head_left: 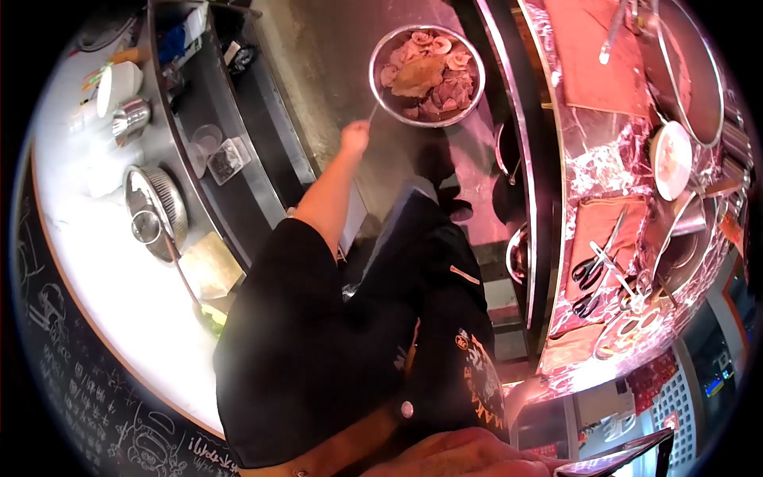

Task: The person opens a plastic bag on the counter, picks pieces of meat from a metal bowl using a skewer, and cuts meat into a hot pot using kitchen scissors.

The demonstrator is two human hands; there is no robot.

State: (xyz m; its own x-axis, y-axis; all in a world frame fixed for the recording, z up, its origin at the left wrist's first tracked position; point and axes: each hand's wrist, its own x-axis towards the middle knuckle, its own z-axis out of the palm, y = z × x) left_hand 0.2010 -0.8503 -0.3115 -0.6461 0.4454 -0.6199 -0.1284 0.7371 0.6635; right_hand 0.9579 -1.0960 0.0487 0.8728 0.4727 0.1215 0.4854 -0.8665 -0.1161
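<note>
A round metal bowl (377,89) of cooked-looking meat pieces (445,91), with a broad brownish leaf-like piece (420,77) on top, is ahead of me above the aisle floor. My left hand (355,137) reaches out to the bowl's near-left side. Its fingers are closed round a thin metal handle (373,113) that runs up to the rim. Whether the bowl hangs from this handle or rests on something is unclear. My right hand (528,390) is low on the right, by the edge of the marbled counter (592,155). Its fingers are small and washed out by pink light.
Scissors (588,274) lie on a reddish cloth (608,219) on the right counter, near a white plate (672,160) and large metal pots (691,71). Across on the left, a strainer (163,208) sits by a white counter above dark shelves (238,103). Dark legs and shoes stand in the aisle.
</note>
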